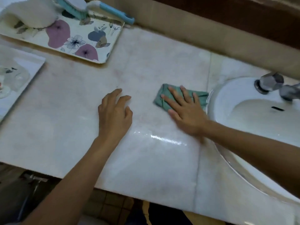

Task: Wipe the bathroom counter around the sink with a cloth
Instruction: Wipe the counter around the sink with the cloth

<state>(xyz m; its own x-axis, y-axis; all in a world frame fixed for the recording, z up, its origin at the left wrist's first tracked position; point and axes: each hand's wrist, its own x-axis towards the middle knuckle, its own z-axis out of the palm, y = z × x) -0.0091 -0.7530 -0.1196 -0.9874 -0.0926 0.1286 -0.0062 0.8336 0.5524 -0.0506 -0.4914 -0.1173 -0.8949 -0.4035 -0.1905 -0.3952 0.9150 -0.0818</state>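
Observation:
A folded green cloth (164,96) lies flat on the pale marble counter (146,65), just left of the white sink (253,117). My right hand (185,111) presses down on the cloth with straight, spread fingers. My left hand (114,114) rests on the bare counter to the left of the cloth, its fingers relaxed and holding nothing. A wet, shiny streak shows on the counter below the right hand.
A floral tray (78,41) at the back left carries a white towel (30,13) and a blue-handled brush (116,12). Another tray (24,67) sits at the left edge. A chrome tap (274,85) stands behind the sink. The counter's front edge runs below my arms.

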